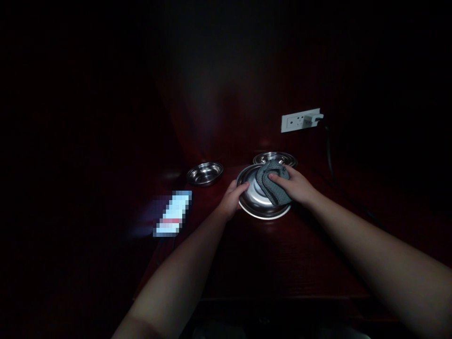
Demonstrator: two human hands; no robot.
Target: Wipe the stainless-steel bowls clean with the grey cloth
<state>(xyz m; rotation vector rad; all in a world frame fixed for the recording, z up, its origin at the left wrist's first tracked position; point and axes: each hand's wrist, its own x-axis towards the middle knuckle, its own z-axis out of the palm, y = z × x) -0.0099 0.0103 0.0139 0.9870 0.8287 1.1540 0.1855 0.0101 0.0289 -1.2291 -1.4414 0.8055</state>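
Observation:
My left hand (pixel 233 199) grips the left rim of a shiny metal plate (pixel 254 200), thumb over the edge and fingers underneath. The plate is tilted towards me above the dark red table. A folded grey-green cloth (pixel 273 183) is bunched in my right hand (pixel 296 184), pressed against the plate's right side and covering part of it. Just behind the plate, partly hidden by it and the cloth, sits a stack of metal dishes (pixel 273 156). To the left, apart from my hands, a shallow metal bowl (pixel 205 174) rests on the table.
A lit phone-like screen (pixel 173 216), blurred out, lies at the table's left edge. On the back wall, a white socket (pixel 291 122) holds a plug (pixel 312 117), and a dark cable (pixel 329 155) runs down to the right. The table's front edge (pixel 247 297) crosses below my arms.

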